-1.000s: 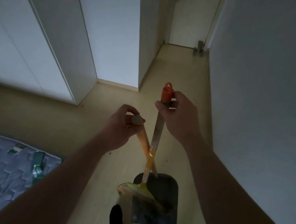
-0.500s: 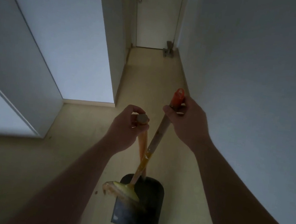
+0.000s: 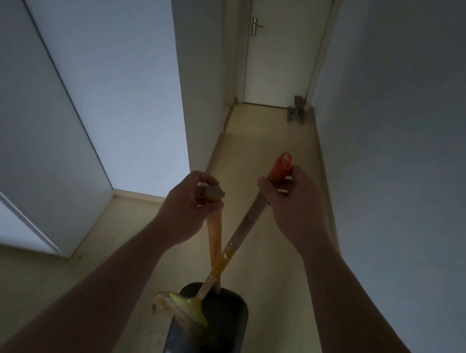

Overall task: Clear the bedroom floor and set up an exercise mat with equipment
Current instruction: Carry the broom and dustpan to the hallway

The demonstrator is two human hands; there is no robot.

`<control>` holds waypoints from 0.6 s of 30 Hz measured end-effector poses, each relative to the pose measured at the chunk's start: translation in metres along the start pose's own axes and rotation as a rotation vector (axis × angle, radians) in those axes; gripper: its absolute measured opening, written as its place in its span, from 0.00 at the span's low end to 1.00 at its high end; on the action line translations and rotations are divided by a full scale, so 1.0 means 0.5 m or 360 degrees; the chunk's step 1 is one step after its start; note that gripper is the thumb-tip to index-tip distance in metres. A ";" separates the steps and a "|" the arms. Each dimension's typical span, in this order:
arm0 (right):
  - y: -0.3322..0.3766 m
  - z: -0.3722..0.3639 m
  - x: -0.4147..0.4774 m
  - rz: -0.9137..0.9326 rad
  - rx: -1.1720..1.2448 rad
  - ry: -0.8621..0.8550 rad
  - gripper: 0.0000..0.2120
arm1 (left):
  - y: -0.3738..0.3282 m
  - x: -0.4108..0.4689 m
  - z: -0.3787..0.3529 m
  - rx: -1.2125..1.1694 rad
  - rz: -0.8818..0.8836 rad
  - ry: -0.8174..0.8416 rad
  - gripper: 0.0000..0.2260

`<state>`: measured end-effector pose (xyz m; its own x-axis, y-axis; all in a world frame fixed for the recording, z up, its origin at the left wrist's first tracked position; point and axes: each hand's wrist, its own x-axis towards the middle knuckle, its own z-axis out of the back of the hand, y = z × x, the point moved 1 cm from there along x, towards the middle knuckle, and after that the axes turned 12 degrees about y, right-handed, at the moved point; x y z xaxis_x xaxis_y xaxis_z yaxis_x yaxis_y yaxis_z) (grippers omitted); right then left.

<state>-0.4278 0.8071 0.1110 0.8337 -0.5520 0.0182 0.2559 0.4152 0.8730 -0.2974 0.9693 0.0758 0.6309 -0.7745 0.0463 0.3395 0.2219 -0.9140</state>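
My left hand (image 3: 190, 200) grips the dustpan (image 3: 209, 345) stick, my right hand (image 3: 290, 201) grips the broom (image 3: 246, 224). The bed is out of view now; I think sweeping is done.

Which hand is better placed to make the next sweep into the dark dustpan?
Right, probably. The right hand grips the broom just below its orange cap, with the bristles at the left edge of the dustpan. The left hand holds the dustpan by its handle.
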 end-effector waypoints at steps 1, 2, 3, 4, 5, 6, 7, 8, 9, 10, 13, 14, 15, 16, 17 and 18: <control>0.002 0.007 0.035 0.0012 -0.0009 0.0009 0.14 | -0.001 0.031 0.004 -0.0021 0.0008 -0.0030 0.15; 0.004 0.014 0.078 0.0021 -0.0016 0.0018 0.13 | 0.001 0.067 0.009 -0.0031 0.0020 -0.0055 0.15; 0.003 0.019 0.120 0.0034 -0.0020 0.0022 0.13 | 0.004 0.104 0.014 -0.0024 0.0028 -0.0062 0.15; 0.005 0.019 0.146 0.0047 -0.0012 0.0021 0.12 | 0.006 0.127 0.016 -0.0027 0.0028 -0.0048 0.15; 0.004 0.021 0.179 0.0058 -0.0021 0.0028 0.13 | 0.009 0.159 0.021 -0.0029 0.0031 -0.0041 0.15; 0.004 0.023 0.226 0.0069 -0.0031 0.0038 0.13 | 0.016 0.204 0.027 -0.0049 0.0032 -0.0041 0.16; -0.001 0.023 0.264 0.0076 -0.0053 0.0049 0.13 | 0.026 0.240 0.031 -0.0065 0.0042 -0.0051 0.16; -0.002 0.024 0.307 0.0088 -0.0072 0.0046 0.14 | 0.034 0.284 0.037 -0.0073 0.0040 -0.0056 0.16; -0.005 0.026 0.348 0.0090 -0.0097 0.0042 0.14 | 0.042 0.326 0.042 -0.0064 0.0035 -0.0056 0.16; -0.009 0.027 0.392 0.0078 -0.0119 0.0024 0.15 | 0.052 0.372 0.045 -0.0057 0.0011 -0.0034 0.16; -0.019 0.029 0.511 0.0071 -0.0136 -0.0024 0.15 | 0.072 0.503 0.059 -0.0093 -0.0040 0.0066 0.15; -0.022 0.032 0.546 0.0047 -0.0141 -0.0049 0.14 | 0.078 0.543 0.066 -0.0093 -0.0030 0.0092 0.15; -0.025 0.039 0.589 0.0025 -0.0148 -0.0075 0.14 | 0.082 0.595 0.076 -0.0110 -0.0022 0.0114 0.15; -0.025 0.043 0.615 0.0001 -0.0161 -0.0093 0.14 | 0.086 0.630 0.085 -0.0125 -0.0012 0.0133 0.16; -0.024 0.051 0.657 -0.0018 -0.0176 -0.0119 0.14 | 0.089 0.682 0.095 -0.0143 -0.0026 0.0158 0.16; -0.025 0.060 0.690 -0.0039 -0.0182 -0.0150 0.14 | 0.090 0.724 0.100 -0.0145 -0.0048 0.0188 0.16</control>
<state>-0.1579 0.5900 0.1211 0.7783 -0.6261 0.0476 0.3342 0.4772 0.8128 -0.0188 0.7288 0.0718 0.5330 -0.8455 0.0316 0.2890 0.1469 -0.9460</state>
